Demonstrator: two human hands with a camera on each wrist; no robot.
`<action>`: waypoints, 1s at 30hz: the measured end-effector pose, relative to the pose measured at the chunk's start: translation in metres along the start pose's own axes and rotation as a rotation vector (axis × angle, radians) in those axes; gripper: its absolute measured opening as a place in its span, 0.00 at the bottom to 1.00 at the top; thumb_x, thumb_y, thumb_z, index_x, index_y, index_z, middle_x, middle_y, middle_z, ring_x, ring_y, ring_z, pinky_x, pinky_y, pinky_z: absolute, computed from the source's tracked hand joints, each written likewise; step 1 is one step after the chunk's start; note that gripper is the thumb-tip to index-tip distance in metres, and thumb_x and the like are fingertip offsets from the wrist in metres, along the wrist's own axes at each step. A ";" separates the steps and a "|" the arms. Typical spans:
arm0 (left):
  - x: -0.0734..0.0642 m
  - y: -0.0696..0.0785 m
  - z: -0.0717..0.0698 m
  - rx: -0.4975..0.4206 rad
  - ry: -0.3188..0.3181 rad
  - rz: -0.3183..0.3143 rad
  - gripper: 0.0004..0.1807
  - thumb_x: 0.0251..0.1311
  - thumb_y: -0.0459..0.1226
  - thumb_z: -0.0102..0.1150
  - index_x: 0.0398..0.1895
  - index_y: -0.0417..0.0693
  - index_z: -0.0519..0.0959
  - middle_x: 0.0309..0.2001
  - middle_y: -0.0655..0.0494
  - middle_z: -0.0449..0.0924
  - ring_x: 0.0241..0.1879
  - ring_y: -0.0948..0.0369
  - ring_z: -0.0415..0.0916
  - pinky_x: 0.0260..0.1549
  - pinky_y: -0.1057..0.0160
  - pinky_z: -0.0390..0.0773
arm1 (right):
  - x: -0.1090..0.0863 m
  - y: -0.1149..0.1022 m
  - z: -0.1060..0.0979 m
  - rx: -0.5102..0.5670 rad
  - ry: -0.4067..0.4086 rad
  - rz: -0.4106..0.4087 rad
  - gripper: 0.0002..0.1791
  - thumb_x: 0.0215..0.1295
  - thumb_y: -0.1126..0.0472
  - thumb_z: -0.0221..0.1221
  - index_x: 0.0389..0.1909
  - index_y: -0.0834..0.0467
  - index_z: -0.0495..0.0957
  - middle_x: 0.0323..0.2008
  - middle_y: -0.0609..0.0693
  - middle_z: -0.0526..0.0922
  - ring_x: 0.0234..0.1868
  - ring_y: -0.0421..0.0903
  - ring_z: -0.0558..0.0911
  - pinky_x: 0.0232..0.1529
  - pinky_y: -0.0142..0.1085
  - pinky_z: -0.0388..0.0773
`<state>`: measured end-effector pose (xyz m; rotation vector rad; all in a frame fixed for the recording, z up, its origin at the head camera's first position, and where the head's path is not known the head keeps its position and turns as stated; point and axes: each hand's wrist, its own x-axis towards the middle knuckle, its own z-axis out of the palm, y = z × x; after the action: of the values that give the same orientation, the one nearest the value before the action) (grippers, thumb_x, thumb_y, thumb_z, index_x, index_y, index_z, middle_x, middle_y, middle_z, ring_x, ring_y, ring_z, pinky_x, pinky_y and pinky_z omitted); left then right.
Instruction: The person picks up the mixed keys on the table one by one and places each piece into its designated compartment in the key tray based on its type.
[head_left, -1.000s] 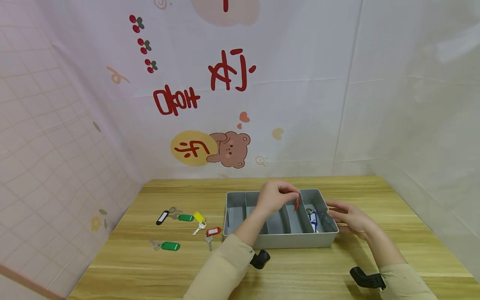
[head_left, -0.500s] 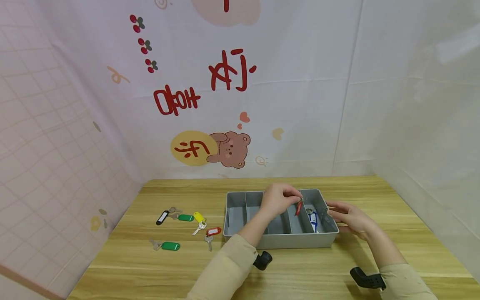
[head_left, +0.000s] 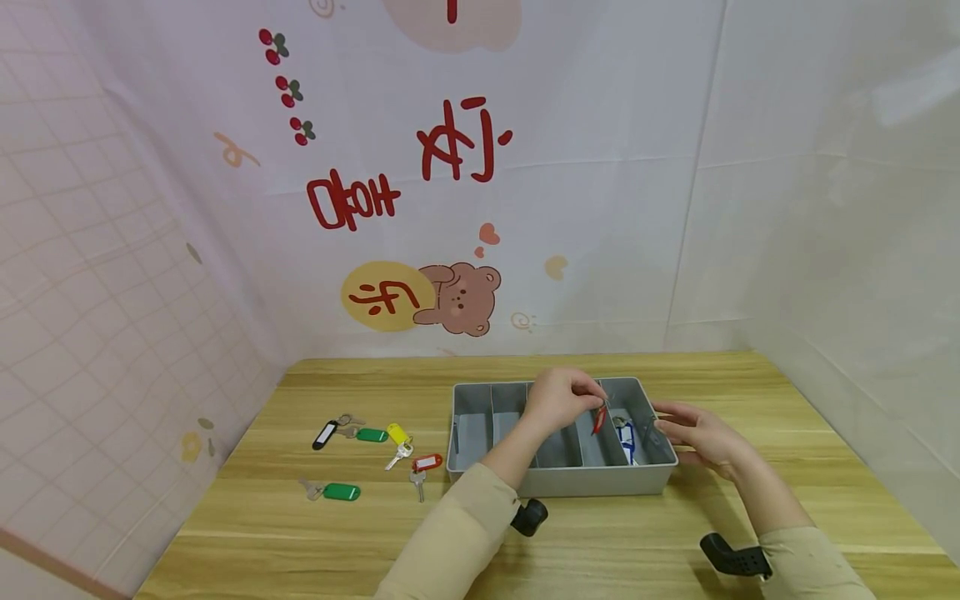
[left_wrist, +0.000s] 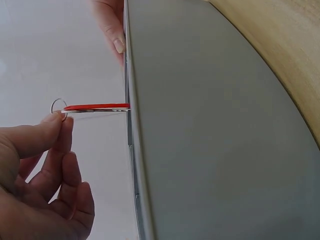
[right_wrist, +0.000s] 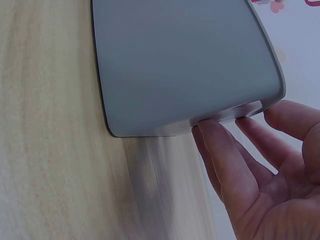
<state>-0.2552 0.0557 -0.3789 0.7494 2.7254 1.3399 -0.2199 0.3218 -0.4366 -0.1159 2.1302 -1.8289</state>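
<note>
My left hand [head_left: 557,398] is over the grey divided box [head_left: 592,481], thumb and fingertip pinching the metal ring of a red-tagged key [head_left: 598,419]. The red tag hangs down over the compartment second from the right. In the left wrist view the tag and key [left_wrist: 97,107] dangle together, their lower ends overlapping the box's rim. My right hand [head_left: 701,435] touches the box's right end; in the right wrist view its extended fingers [right_wrist: 220,155] rest against the outer end wall. Keys with blue-framed tags [head_left: 627,440] lie in the rightmost compartment.
On the wooden table left of the box lie a black-tagged key [head_left: 325,435], two green-tagged keys, one farther back [head_left: 371,435] and one nearer [head_left: 341,492], a yellow-tagged key [head_left: 397,434] and another red-tagged key [head_left: 427,462]. A printed cloth [head_left: 600,208] hangs behind.
My left hand has moved slightly right and down, and the red tag hangs a little lower, turned to show more of its face. My right hand has stayed at the box's end.
</note>
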 end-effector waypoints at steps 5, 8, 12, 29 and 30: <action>0.002 -0.001 0.001 0.043 -0.024 -0.029 0.03 0.60 0.38 0.69 0.31 0.56 0.90 0.33 0.68 0.84 0.30 0.71 0.76 0.29 0.70 0.74 | -0.001 0.000 0.001 -0.009 0.013 0.007 0.37 0.74 0.61 0.55 0.73 0.74 0.49 0.55 0.55 0.78 0.48 0.48 0.82 0.46 0.45 0.82; 0.002 -0.001 0.001 0.075 -0.042 -0.050 0.03 0.60 0.38 0.69 0.30 0.57 0.90 0.30 0.69 0.83 0.29 0.71 0.76 0.28 0.70 0.73 | -0.001 0.000 0.001 -0.014 0.017 0.006 0.37 0.74 0.61 0.55 0.73 0.74 0.49 0.55 0.57 0.78 0.48 0.48 0.82 0.45 0.46 0.82; 0.002 -0.001 0.002 0.112 -0.064 -0.076 0.03 0.60 0.39 0.69 0.30 0.57 0.90 0.27 0.69 0.83 0.28 0.70 0.75 0.28 0.69 0.73 | -0.001 0.000 0.001 -0.019 0.018 0.002 0.37 0.74 0.61 0.55 0.73 0.74 0.49 0.56 0.58 0.77 0.48 0.49 0.82 0.45 0.46 0.82; 0.005 -0.004 0.005 0.177 -0.094 -0.110 0.04 0.60 0.39 0.69 0.36 0.55 0.90 0.35 0.67 0.86 0.34 0.67 0.79 0.34 0.68 0.76 | -0.002 -0.001 0.004 -0.021 0.016 0.003 0.38 0.74 0.61 0.55 0.73 0.75 0.48 0.60 0.64 0.73 0.50 0.50 0.81 0.47 0.46 0.81; 0.005 -0.004 0.005 0.176 -0.094 -0.110 0.05 0.60 0.39 0.69 0.38 0.55 0.90 0.36 0.67 0.86 0.35 0.67 0.80 0.35 0.68 0.76 | -0.003 -0.001 0.004 -0.021 0.014 0.002 0.38 0.74 0.61 0.55 0.73 0.75 0.48 0.59 0.64 0.74 0.50 0.50 0.81 0.47 0.46 0.81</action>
<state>-0.2599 0.0593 -0.3840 0.6430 2.7894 1.0278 -0.2164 0.3186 -0.4356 -0.1069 2.1589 -1.8118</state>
